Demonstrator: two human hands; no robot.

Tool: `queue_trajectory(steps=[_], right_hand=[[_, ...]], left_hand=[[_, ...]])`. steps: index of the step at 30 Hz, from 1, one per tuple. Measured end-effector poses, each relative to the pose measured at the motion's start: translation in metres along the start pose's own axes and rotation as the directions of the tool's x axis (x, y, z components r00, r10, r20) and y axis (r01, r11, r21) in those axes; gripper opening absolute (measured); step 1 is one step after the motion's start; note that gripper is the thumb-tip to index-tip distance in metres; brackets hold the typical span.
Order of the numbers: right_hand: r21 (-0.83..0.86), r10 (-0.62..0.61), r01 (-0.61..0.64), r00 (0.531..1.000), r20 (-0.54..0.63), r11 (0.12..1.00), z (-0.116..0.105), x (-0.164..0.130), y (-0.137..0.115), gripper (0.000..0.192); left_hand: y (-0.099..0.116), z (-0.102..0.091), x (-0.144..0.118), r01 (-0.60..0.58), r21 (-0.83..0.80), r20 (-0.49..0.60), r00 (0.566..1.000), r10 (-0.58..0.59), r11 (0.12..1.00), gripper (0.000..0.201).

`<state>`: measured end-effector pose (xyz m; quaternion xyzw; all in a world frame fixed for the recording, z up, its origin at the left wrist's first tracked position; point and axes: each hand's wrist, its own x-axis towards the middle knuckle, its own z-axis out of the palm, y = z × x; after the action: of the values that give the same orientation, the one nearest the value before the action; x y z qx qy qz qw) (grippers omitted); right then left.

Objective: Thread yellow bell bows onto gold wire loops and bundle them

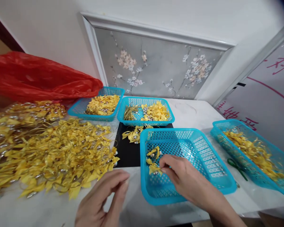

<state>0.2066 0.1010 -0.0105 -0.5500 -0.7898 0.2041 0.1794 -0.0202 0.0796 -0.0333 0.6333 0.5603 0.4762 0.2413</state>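
Observation:
My right hand (182,175) reaches over the near blue plastic basket (145,189), its thumb and fingers pinched at the edge of a yellow ribbon bow with a silver bell (153,167). Another small yellow bow (154,152) lies just behind it in the same basket. Left of the basket, above the white tabletop, my left hand (103,198) has its thumb and fingertips pressed together. Whatever may be between those fingertips is too small to make out. A large heap of yellow ribbon bows with silver bells and gold ties (68,151) spreads beyond my left hand.
Two blue baskets with yellow bows, the back left basket (109,118) and back middle basket (146,123), stand by the wall. A right-hand basket (227,148) holds more. Green-handled scissors (236,167) lie beside it. A black mat (127,154) and red plastic bag (42,78) are nearby.

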Motion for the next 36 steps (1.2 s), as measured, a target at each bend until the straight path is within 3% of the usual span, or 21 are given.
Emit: queue_trajectory(steps=[2, 4, 7, 12, 17, 25, 27, 32, 36], right_hand=[[0.132, 0.005, -0.001, 1.000, -0.026, 0.991, -0.008, -0.006, -0.003, 0.019], [0.284, 0.007, 0.011, 0.998, -0.062, 0.959, -0.014, -0.013, -0.006, 0.017], [0.400, -0.011, 0.045, 0.996, -0.088, 0.916, -0.022, -0.022, -0.008, 0.017], [0.507, 0.001, 0.082, 0.987, -0.161, 0.858, -0.025, -0.026, -0.006, 0.022], [0.649, 0.058, 0.147, 0.957, -0.284, 0.746, -0.017, -0.028, -0.002, 0.025], [0.744, 0.118, 0.144, 0.950, -0.288, 0.653, -0.006, -0.028, -0.003, 0.032], [0.731, 0.127, 0.186, 0.928, -0.351, 0.657, -0.005, -0.028, -0.003, 0.031], [0.392, 0.028, 0.269, 0.794, -0.608, 0.880, 0.001, -0.029, -0.004, 0.016], [0.235, -0.086, 0.272, 0.804, -0.589, 0.933, 0.015, -0.026, -0.008, 0.017]], left_hand=[[0.014, 0.009, 0.006, 0.173, -0.111, 0.163, 0.975, -0.153, 0.979, 0.015], [0.026, 0.017, 0.013, 0.309, -0.209, 0.305, 0.922, -0.238, 0.928, 0.021], [0.040, 0.030, 0.021, 0.425, -0.344, 0.457, 0.855, -0.246, 0.837, 0.017], [0.055, 0.042, 0.026, 0.589, -0.388, 0.597, 0.747, -0.294, 0.709, 0.014], [0.063, 0.044, 0.027, 0.677, -0.424, 0.629, 0.698, -0.342, 0.601, 0.017], [0.068, 0.051, 0.030, 0.655, -0.427, 0.606, 0.719, -0.340, 0.624, 0.018], [0.065, 0.052, 0.030, 0.655, -0.425, 0.609, 0.718, -0.338, 0.625, 0.018], [0.058, 0.053, 0.029, 0.580, -0.422, 0.504, 0.789, -0.352, 0.697, 0.014], [0.056, 0.054, 0.027, 0.439, -0.383, 0.421, 0.866, -0.269, 0.812, 0.009]])
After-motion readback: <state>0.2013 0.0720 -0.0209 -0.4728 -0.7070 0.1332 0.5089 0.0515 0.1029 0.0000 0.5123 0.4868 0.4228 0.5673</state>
